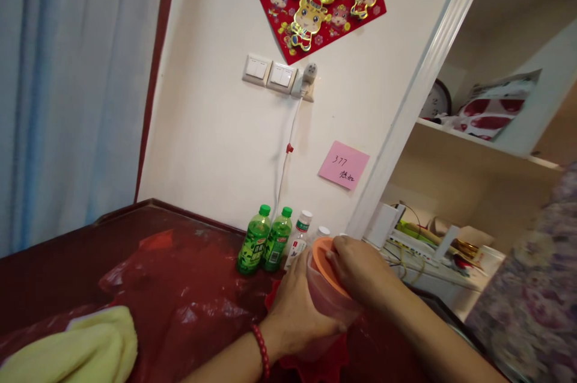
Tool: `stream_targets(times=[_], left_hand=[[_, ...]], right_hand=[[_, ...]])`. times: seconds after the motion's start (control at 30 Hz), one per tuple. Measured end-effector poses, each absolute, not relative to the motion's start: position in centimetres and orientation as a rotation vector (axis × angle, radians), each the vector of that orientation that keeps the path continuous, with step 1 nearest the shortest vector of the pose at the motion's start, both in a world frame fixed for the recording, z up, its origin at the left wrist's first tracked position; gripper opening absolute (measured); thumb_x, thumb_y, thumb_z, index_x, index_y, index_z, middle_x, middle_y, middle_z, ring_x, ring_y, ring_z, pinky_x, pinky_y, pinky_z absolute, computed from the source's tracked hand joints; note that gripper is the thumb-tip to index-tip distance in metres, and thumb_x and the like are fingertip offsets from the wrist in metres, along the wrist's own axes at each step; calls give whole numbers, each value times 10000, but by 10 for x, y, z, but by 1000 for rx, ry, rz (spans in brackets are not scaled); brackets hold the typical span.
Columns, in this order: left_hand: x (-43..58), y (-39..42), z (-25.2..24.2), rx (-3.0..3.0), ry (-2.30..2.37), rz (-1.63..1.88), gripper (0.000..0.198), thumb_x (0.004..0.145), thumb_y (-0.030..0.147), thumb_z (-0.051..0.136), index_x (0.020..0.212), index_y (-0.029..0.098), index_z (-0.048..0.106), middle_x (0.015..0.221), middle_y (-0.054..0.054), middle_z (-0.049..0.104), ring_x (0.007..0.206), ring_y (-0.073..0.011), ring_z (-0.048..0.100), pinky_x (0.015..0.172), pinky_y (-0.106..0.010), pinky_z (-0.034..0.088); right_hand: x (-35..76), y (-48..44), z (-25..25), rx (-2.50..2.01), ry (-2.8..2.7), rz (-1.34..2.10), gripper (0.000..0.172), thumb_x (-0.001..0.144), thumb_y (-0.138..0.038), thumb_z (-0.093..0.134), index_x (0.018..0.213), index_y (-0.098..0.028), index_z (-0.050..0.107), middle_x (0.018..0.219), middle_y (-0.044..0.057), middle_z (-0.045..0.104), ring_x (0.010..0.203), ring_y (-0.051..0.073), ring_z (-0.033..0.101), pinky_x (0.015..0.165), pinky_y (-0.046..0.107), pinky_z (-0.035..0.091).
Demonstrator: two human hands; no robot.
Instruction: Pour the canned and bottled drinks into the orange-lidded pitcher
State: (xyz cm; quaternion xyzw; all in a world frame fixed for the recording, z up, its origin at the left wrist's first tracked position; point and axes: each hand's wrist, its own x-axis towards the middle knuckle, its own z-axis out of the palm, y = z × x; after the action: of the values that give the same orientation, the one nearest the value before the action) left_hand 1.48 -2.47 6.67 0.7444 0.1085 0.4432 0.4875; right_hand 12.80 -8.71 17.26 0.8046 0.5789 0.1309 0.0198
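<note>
A translucent plastic container with an orange lid is tilted above a red object on the dark red table. Around the container's side wraps my left hand, a red bead bracelet on its wrist. My right hand is closed at the lid's right edge, its fingers curled over the rim. Part of the container is hidden behind both hands.
Two green bottles and clear white-capped bottles stand behind the hands by the wall. A yellow cloth lies at the front left of the table. Shelves and a floral curtain or cloth are at the right.
</note>
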Motion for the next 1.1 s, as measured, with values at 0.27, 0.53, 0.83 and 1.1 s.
stream_targets(times=[0.27, 0.53, 0.83, 1.1], left_hand=[[9, -9, 59, 1849, 191, 1044, 1224, 441, 202, 948, 1512, 297, 363, 1479, -75, 518, 1358, -344, 475, 1191, -480, 362], [11, -10, 61, 1867, 162, 1021, 1175, 452, 226, 954, 1487, 269, 400, 1494, -115, 495, 1385, -377, 445, 1201, -529, 330], [15, -9, 61, 1883, 170, 1003, 1114, 453, 177, 926, 1455, 268, 448, 1431, -99, 553, 1356, -379, 469, 1196, -552, 320], [19, -8, 50, 1784, 209, 1041, 1139, 453, 246, 951, 1471, 269, 440, 1440, -119, 551, 1356, -391, 471, 1191, -577, 322]], right_hand=[[142, -93, 172, 2295, 2203, 438, 197, 997, -242, 479, 891, -172, 629, 934, 89, 695, 816, 213, 620, 694, 322, 356], [157, -102, 168, 2266, 2452, 361, 156, 980, -196, 504, 847, -192, 585, 896, 56, 648, 772, 172, 549, 701, 294, 366], [148, -94, 163, 2477, 2187, 399, 185, 992, -243, 476, 866, -184, 597, 945, 109, 680, 854, 234, 618, 732, 326, 371], [146, -84, 166, 2596, 2081, 319, 195, 966, -251, 492, 810, -195, 595, 928, 107, 708, 838, 234, 642, 701, 319, 359]])
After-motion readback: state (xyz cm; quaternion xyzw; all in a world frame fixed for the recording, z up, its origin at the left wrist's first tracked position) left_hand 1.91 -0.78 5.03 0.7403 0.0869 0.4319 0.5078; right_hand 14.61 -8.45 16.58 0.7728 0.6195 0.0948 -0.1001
